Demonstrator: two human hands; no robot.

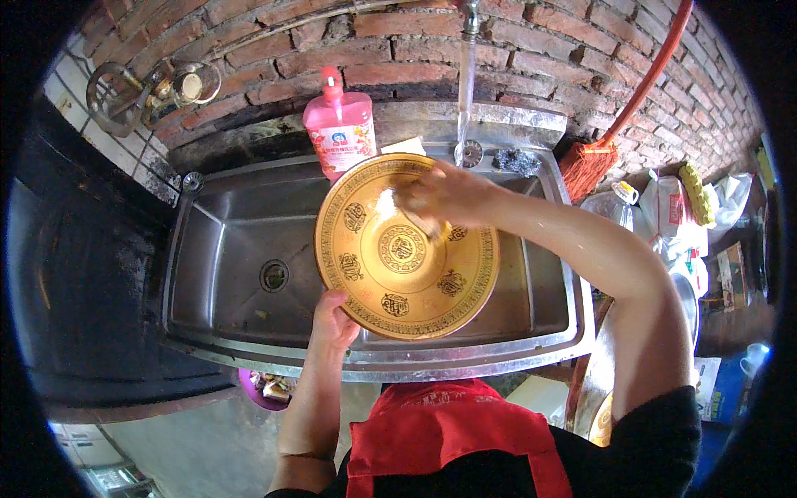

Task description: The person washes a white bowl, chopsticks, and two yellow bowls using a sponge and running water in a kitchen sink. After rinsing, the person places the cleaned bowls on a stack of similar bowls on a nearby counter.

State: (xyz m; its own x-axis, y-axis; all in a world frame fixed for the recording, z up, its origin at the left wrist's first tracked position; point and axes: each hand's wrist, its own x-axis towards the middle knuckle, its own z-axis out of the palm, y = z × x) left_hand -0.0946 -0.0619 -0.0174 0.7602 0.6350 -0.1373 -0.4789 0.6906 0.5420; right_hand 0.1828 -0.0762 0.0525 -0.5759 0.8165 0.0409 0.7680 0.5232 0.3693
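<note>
A large yellow bowl (355, 249) with dark printed medallions and a patterned border is held tilted over a double stainless steel sink (236, 249), its inside facing me. My left hand (336, 324) grips the bowl's lower left rim, thumb on the near edge. Inside the upper right of the bowl, my right hand (445, 193) is blurred and presses a small yellowish pad (439, 231), a sponge or cloth, against the surface. Just behind the bowl, water (461, 140) runs from the tap (470, 28) into the sink.
A pink detergent bottle (339, 134) stands on the sink's back ledge. Further right lie a metal drain strainer (473, 152) and a steel wool scourer (517, 161). An orange broom (588, 168) leans against the brick wall (423, 53). A purple basin (249, 389) with scraps sits below.
</note>
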